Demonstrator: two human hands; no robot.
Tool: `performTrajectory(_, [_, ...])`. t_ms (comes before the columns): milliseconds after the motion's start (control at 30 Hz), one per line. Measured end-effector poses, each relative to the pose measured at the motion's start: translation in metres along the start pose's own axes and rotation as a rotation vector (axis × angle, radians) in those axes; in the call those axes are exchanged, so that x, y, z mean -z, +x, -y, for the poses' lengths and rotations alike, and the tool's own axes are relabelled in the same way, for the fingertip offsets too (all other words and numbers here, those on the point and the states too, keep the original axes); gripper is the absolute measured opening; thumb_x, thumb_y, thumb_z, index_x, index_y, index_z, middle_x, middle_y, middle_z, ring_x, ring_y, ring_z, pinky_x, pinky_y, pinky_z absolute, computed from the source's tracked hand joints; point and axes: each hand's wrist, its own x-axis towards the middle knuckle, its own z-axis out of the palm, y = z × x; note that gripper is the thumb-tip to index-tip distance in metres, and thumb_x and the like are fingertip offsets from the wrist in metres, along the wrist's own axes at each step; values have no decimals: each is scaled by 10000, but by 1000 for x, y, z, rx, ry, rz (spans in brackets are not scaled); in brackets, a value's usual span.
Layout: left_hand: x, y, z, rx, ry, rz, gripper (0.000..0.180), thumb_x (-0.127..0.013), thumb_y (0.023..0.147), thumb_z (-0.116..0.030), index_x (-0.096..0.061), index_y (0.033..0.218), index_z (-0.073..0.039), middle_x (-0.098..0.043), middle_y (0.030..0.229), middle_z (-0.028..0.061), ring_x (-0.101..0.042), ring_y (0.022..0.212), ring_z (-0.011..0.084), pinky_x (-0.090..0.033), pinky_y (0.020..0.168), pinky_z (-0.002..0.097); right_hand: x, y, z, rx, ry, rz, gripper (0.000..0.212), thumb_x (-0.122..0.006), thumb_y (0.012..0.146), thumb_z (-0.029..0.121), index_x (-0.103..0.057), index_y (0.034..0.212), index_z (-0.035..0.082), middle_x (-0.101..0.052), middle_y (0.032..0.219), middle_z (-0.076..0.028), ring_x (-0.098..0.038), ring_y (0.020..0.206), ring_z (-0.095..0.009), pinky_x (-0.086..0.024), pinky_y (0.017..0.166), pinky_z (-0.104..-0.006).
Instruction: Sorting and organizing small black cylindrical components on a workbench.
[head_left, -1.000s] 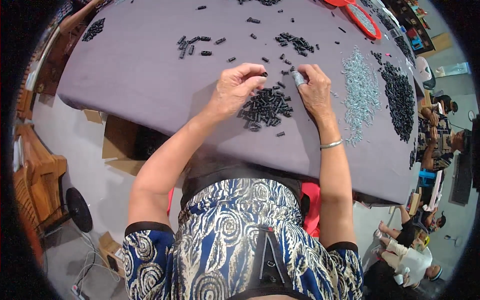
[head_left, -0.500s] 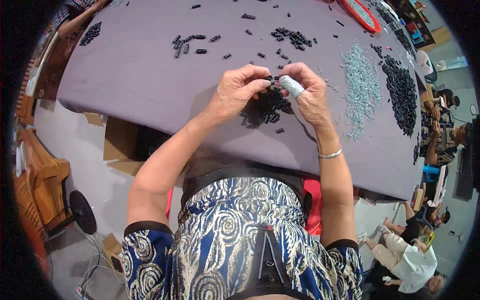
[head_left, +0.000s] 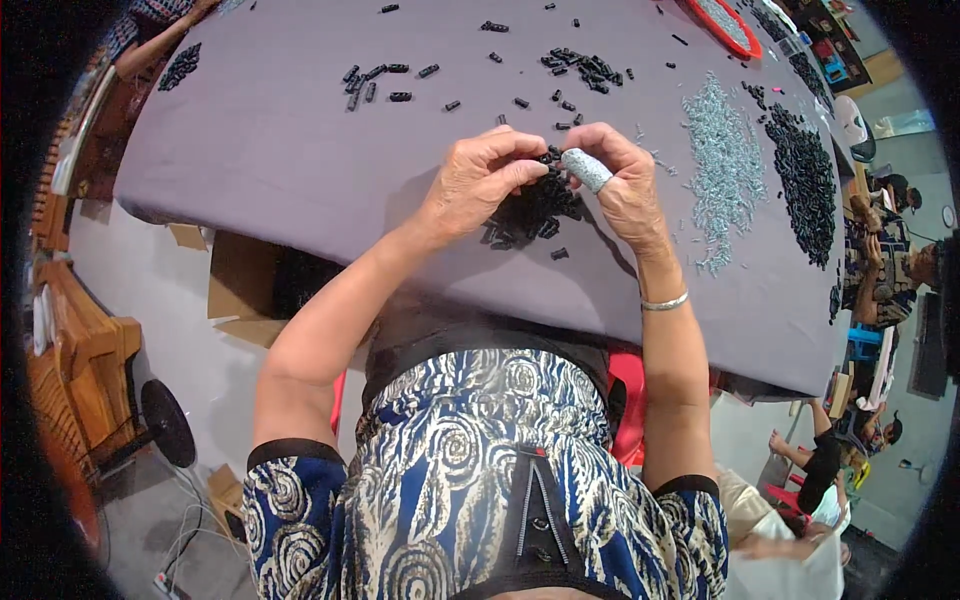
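Observation:
Over a pile of small black cylindrical parts (head_left: 522, 222), my two hands meet. The thumb and index finger of my left hand (head_left: 478, 182) pinch a small black cylindrical part (head_left: 549, 157). My right hand (head_left: 622, 185) closes on the other end of that part; its thumb is wrapped in silver-grey tape, and its fingertips are partly hidden behind it. Whether a second small piece is between the right fingers cannot be made out. One loose black part (head_left: 559, 254) lies just in front of the pile.
On the grey-covered table (head_left: 270, 190), a heap of small silvery pins (head_left: 722, 165) lies to the right, beside a large heap of black pieces (head_left: 802, 180). Farther back are loose black parts (head_left: 585, 68) and a red tray (head_left: 741, 42) of pins. Other people sit around.
My hands have shifted slightly, and the fingertips have closed nearer together around the black part. At the lower right, a seated person in light clothes has moved closer.

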Motion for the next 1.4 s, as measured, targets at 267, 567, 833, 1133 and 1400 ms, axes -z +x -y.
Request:
performTrajectory(267, [-3, -1, -2, -38, 47, 12, 172, -629, 838, -58, -625, 987, 28, -534, 794, 6, -520, 666, 71, -439, 603, 198, 4, 0, -5, -34, 69, 43, 89, -618, 835, 57, -602, 919, 32, -583, 807, 32, -508, 697, -38, -433, 611, -192])
performTrajectory(567, [-4, -2, 1, -50, 121, 14, 193, -631, 836, -53, -637, 1010, 28, -549, 806, 18, -527, 670, 79, -449, 615, 208, 5, -1, -5, 73, -109, 65, 86, -613, 823, 27, -596, 907, 19, -575, 800, 35, -512, 731, -46, -437, 647, -205])
performTrajectory(833, [-3, -2, 5, -74, 189, -27, 171, -639, 830, -54, -649, 980, 28, -551, 781, 15, -535, 657, 76, -448, 591, 208, 0, 1, 1, 131, -287, 53, 83, -601, 813, 10, -595, 895, 18, -592, 779, 18, -518, 734, -56, -441, 651, -211])
performTrajectory(1133, [-10, 0, -2, -48, 112, -74, 159, -644, 826, -66, -662, 969, 3, -551, 754, 15, -537, 644, 72, -453, 587, 211, 1, 1, 1, -27, 44, 75, 108, -563, 863, 49, -577, 969, 36, -580, 839, 10, -549, 758, -62, -499, 623, -207])
performTrajectory(1400, [-12, -1, -11, 17, -72, -52, 168, -646, 832, -59, -654, 985, 11, -546, 804, 2, -520, 694, 63, -435, 616, 195, 13, -5, 1, -187, 426, 171, 312, -451, 944, 356, -549, 953, 60, -549, 771, 0, -511, 642, -61, -459, 526, -213])
